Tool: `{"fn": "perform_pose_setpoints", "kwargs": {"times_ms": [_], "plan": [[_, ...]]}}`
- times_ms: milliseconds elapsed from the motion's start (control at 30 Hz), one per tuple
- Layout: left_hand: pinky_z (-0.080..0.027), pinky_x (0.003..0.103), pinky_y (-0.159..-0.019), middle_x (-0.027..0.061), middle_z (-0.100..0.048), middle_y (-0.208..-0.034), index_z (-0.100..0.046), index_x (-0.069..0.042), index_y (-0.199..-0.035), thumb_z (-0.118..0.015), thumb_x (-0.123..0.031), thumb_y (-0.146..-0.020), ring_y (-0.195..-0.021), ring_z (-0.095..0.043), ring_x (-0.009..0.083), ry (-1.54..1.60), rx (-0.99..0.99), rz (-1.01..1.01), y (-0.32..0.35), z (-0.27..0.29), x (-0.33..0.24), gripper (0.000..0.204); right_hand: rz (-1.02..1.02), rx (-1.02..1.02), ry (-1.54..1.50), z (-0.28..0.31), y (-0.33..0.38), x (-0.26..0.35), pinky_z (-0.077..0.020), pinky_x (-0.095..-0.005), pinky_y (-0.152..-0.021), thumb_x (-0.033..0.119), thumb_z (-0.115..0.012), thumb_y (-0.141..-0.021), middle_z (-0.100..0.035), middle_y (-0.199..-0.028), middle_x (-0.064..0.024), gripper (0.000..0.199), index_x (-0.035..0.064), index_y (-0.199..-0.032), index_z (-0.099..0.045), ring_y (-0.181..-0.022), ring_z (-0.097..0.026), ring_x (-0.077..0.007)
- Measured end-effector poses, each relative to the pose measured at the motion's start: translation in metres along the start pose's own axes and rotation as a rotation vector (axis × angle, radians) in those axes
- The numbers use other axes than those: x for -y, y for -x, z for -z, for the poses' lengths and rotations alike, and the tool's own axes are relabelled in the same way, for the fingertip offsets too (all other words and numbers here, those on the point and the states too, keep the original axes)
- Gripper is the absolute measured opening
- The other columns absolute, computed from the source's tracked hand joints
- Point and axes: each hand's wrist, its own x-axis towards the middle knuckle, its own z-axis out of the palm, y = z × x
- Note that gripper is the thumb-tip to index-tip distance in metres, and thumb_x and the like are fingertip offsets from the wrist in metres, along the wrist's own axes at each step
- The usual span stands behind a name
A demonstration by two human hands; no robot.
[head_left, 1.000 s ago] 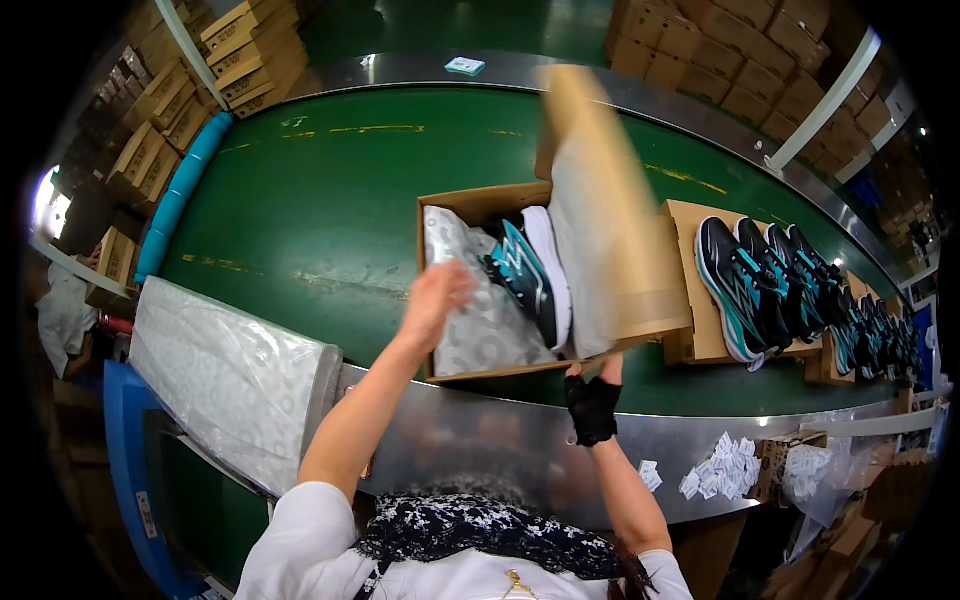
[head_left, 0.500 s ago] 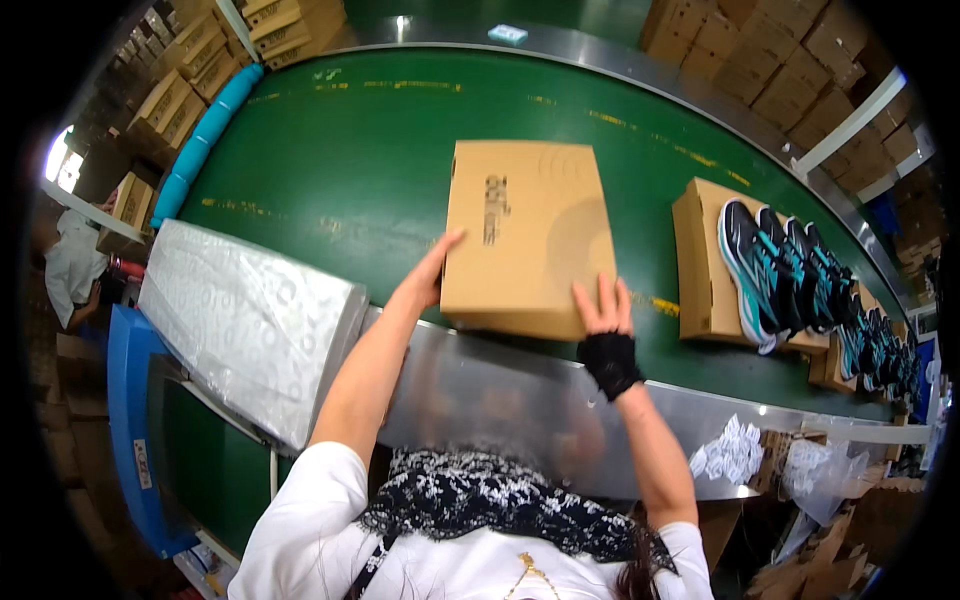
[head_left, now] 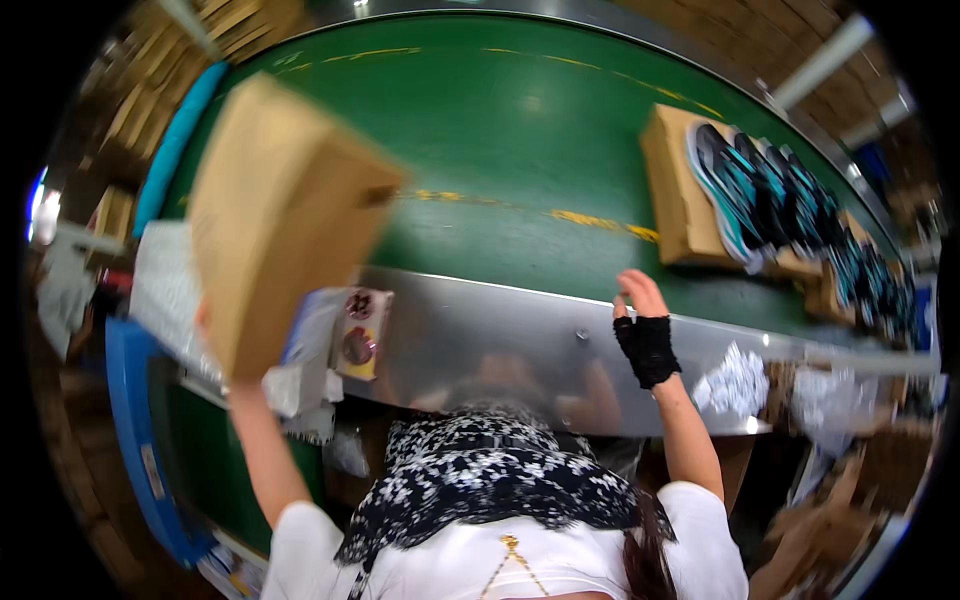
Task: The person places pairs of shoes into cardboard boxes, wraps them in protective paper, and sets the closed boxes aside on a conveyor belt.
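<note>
A closed brown cardboard shoe box (head_left: pixel 290 220), blurred and tilted, is up at the left with my left hand (head_left: pixel 204 322) gripping its near end; the box hides most of that hand's fingers. Over the metal edge of the green conveyor belt is my right hand (head_left: pixel 645 325) in a black fingerless glove, its fingers stretched out and holding nothing. Farther right, another cardboard box (head_left: pixel 668 190) carries several black and teal sports shoes (head_left: pixel 725 185).
A silvery bubble-wrap-like slab (head_left: pixel 165 270) lies at the left above a blue frame (head_left: pixel 135 430). Small printed packs (head_left: pixel 360 335) sit on the metal ledge (head_left: pixel 480 340). Crumpled white paper (head_left: pixel 733 382) is at the right. A teal roll (head_left: pixel 180 145) edges the green belt (head_left: pixel 510 130).
My left hand has lifted the box off the belt and swung it left, tilting it. My right hand has let go of it. The view has shifted, and small packs now show on the ledge.
</note>
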Motion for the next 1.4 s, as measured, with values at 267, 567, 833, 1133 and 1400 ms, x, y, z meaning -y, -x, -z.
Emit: {"fn": "perform_pose_setpoints", "kwargs": {"times_ms": [267,567,833,1133,1400], "plan": [[-0.028,0.064,-0.087,0.0157,-0.032,-0.132,-0.031,-0.013,-0.131,-0.056,-0.046,-0.069,-0.118,-0.033,0.0401,0.326,-0.878,-0.363,0.142,0.098,-0.041,0.075,-0.603,0.051,0.442,0.012,0.131,-0.081,-0.0464,-0.0383,-0.072,0.023,-0.058,-0.074,-0.045,-0.11,-0.0121,0.034,0.0162,-0.107,-0.054,-0.085,-0.055,-0.031],[-0.045,0.039,-0.075,0.014,-0.056,-0.093,-0.05,-0.002,-0.106,-0.053,-0.033,-0.082,-0.083,-0.054,0.0248,0.27,-0.328,0.23,0.051,0.069,0.07,0.039,-0.487,-0.081,0.248,-0.006,0.147,-0.12,-0.0451,-0.0392,-0.067,0.018,-0.057,-0.075,-0.048,-0.09,-0.0129,0.02,0.0107,-0.093,-0.052,-0.074,-0.054,-0.0307],[-0.05,0.034,-0.07,0.0132,-0.055,-0.104,-0.043,-0.005,-0.121,-0.055,-0.018,-0.084,-0.086,-0.058,0.022,-0.515,0.474,0.705,0.063,-0.193,0.215,0.041,-0.611,-0.338,-0.12,0.006,0.106,-0.066,-0.0424,-0.0278,-0.056,0.017,-0.064,-0.074,-0.053,-0.071,-0.0051,0.015,0.0065,-0.08,-0.055,-0.062,-0.053,-0.018],[-0.05,0.027,-0.061,0.0075,-0.058,-0.08,-0.049,-0.002,-0.109,-0.041,-0.024,-0.092,-0.068,-0.059,0.0149,-0.597,0.92,0.769,0.059,-0.244,0.266,0.029,-0.664,0.047,-0.826,-0.025,0.073,0.001,-0.043,-0.0211,-0.057,0.016,-0.058,-0.081,-0.055,-0.072,0.0009,0.022,0.005,-0.1,-0.056,-0.06,-0.051,-0.0082],[-0.052,0.031,-0.06,0.0186,-0.059,-0.084,-0.029,-0.003,-0.127,-0.036,-0.014,-0.091,-0.07,-0.062,0.0245,-0.502,0.532,0.86,0.053,-0.214,0.259,0.038,-1.111,-0.688,-1.221,0.004,-0.027,-0.195,-0.0431,-0.0283,-0.048,0.021,-0.072,-0.07,-0.052,-0.071,-0.0027,0.032,0.0072,-0.086,-0.048,-0.063,-0.054,-0.0149]]}}
